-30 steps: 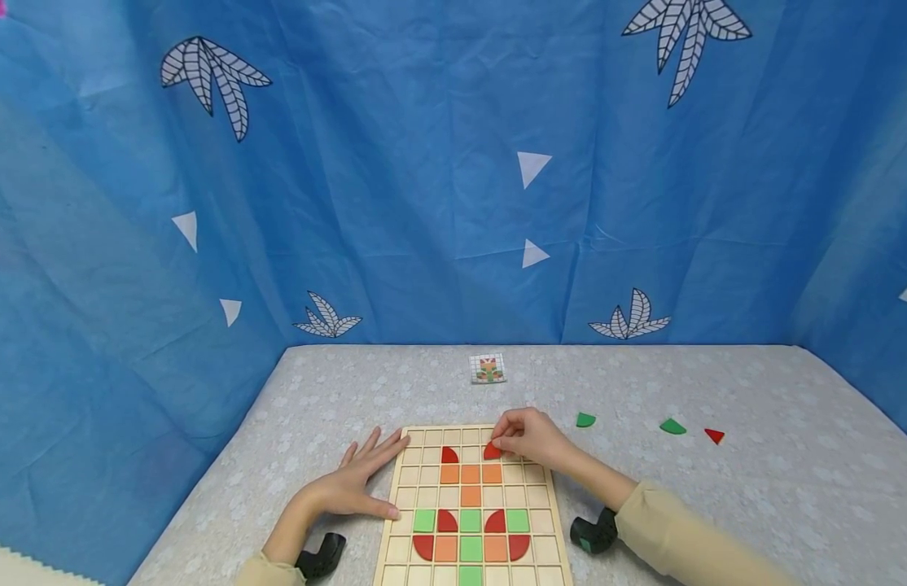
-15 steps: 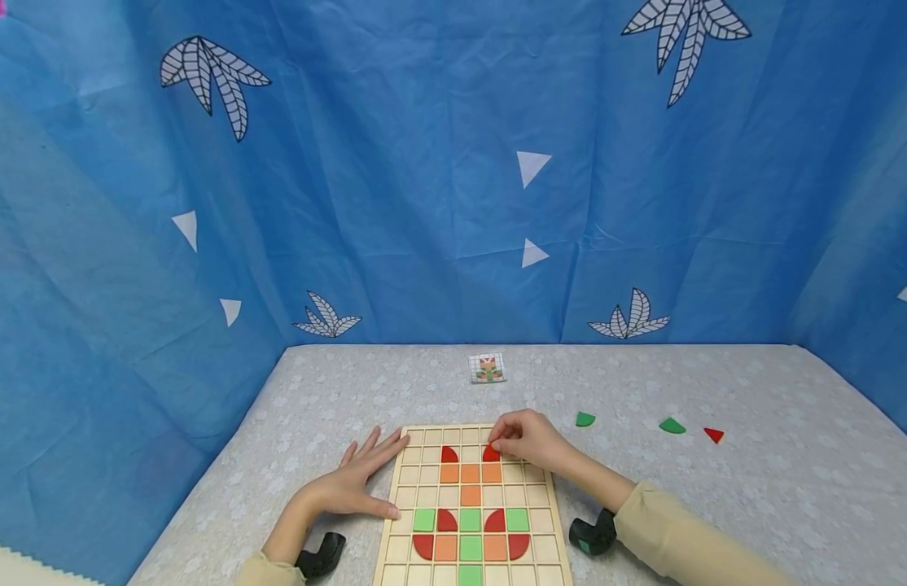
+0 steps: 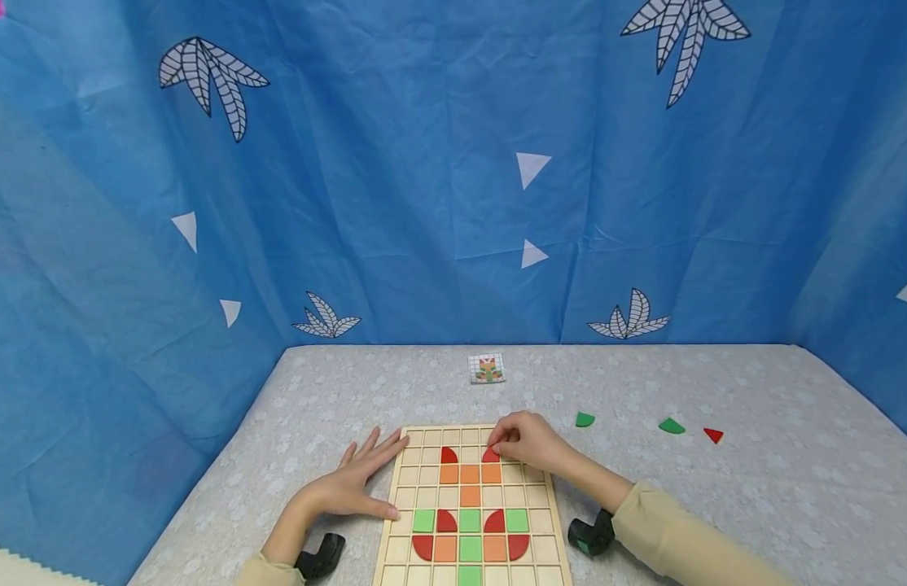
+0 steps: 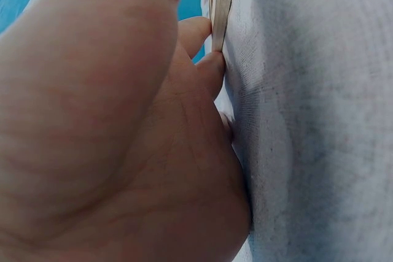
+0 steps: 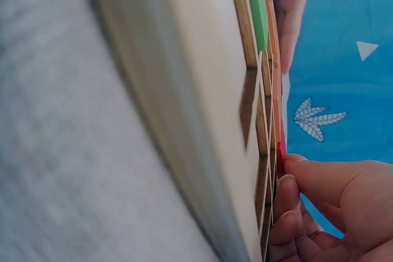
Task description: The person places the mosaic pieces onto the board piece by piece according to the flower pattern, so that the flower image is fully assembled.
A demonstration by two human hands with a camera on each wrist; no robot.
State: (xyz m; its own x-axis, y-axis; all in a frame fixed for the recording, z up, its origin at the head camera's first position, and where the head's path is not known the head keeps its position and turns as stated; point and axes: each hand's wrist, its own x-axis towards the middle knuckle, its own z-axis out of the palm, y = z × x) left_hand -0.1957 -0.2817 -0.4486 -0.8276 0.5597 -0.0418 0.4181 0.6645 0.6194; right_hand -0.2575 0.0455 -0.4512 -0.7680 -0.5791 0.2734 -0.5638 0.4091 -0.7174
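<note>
A wooden grid board [image 3: 427, 495] lies on the table, with red, orange and light green tiles in its cells. My right hand [image 3: 532, 439] pinches a red quarter-circle tile [image 3: 489, 456] at a cell near the board's far edge, just above an orange square [image 3: 491, 474]. In the right wrist view, thumb and fingertips meet at the red tile [image 5: 280, 159], low against the grid. Fingers spread, my left hand [image 3: 347, 487] rests along the board's left edge, its thumb and fingertips touching the frame. The left wrist view shows the palm beside the board's side [image 4: 225, 4].
To the right lie two dark green quarter-circle tiles, one nearer [image 3: 584, 420] and one farther right [image 3: 672, 426], plus a red triangular piece [image 3: 713, 435]. A small pattern card [image 3: 487, 369] sits behind the board. Blue curtains [image 3: 453, 179] enclose the table's back and sides.
My right hand has shifted slightly left with the red quarter-circle tile, which now sits squarer over its cell. The left hand stays still.
</note>
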